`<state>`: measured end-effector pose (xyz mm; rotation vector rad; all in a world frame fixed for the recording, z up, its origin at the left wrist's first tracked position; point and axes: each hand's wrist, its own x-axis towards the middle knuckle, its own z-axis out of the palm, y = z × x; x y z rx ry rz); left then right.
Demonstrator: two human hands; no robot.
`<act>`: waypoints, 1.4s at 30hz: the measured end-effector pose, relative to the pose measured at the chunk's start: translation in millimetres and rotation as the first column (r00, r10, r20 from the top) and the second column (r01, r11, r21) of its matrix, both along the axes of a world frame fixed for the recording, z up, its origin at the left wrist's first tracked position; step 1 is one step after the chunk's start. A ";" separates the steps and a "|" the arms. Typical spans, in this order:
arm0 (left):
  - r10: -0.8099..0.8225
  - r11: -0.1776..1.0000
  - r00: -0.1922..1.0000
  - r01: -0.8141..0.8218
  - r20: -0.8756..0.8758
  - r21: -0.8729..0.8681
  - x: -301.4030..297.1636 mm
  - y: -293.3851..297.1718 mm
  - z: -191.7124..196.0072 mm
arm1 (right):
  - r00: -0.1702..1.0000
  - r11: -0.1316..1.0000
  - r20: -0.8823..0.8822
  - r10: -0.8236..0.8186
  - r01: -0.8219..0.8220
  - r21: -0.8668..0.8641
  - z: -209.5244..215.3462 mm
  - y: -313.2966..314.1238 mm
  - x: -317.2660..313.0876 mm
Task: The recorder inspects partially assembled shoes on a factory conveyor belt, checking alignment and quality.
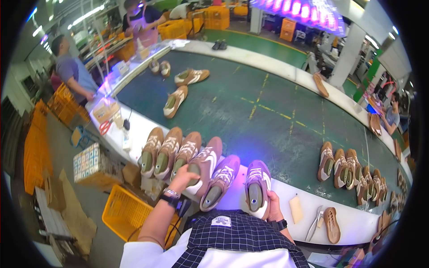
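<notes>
On the white ledge before me stands a row of brown sneakers with white laces and grey-green lasts inside. My left hand (182,179) is closed on the heel of one brown sneaker (209,157), its thumb at the opening. Close to its right is another sneaker (221,178), tinted purple by the light, with no hand on it. My right hand (273,206) grips the heel side of a further sneaker (257,178), toe pointing away; some fingers are hidden behind it. Left of my left hand, three more sneakers (170,149) stand side by side.
A green conveyor belt (214,107) carries loose sneakers (192,77) and a row of them (344,167) at right. Pincers (314,223), a tan sole (331,225) and a pale block (295,209) lie right. A yellow crate (120,210) stands lower left. Other people work beyond.
</notes>
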<state>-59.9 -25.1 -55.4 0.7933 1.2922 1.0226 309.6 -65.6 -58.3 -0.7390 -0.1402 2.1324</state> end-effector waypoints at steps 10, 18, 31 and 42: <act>-0.116 0.978 0.764 -0.024 0.635 0.208 56.5 -29.0 71.5 | 0.978 0.935 -0.194 0.075 -0.001 0.355 36.7 30.7 -4.7; -0.182 0.982 0.810 0.119 0.558 0.148 81.5 -16.2 97.4 | 0.958 0.939 -0.262 0.116 -0.021 0.342 39.3 32.6 0.0; -0.419 0.896 0.838 0.319 0.350 0.310 106.2 11.1 122.8 | 0.964 0.912 -0.260 -0.056 0.156 0.380 57.1 24.0 1.5; -0.225 0.974 0.822 0.182 0.523 0.133 103.0 -5.2 103.4 | 0.922 0.955 -0.380 0.076 0.042 0.294 83.2 18.0 -7.7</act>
